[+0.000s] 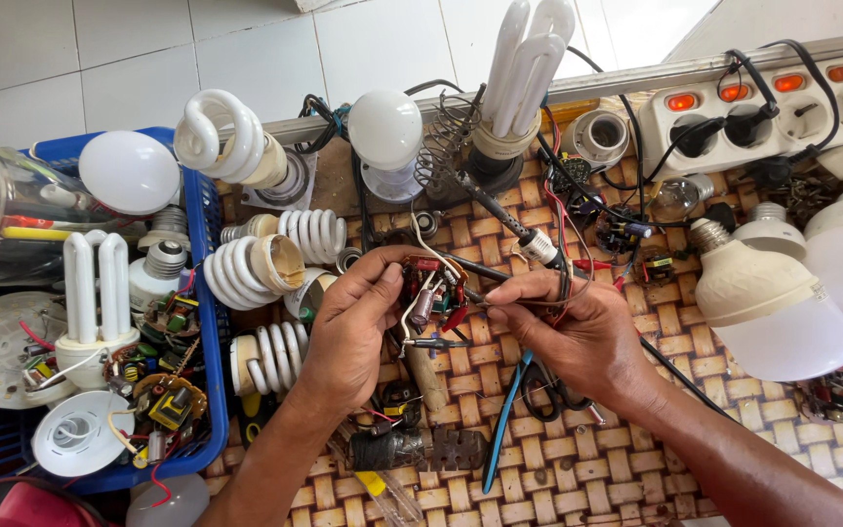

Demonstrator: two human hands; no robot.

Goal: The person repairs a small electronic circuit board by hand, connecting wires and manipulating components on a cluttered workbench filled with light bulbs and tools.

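Between both sets of fingertips, the left hand (pixel 348 327) pinches a small circuit board (pixel 431 288) while the right hand (pixel 578 332) grips a soldering iron (pixel 500 217), with spiral bulbs (pixel 246 268) just left and a white LED bulb (pixel 768 303) right.

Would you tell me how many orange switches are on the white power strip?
4 along the power strip: far left, mid-left, mid-right, far right; others may lie off-frame.

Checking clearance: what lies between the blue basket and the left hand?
In the head view, spiral lamps lie on the woven mat between the blue basket and the left hand.
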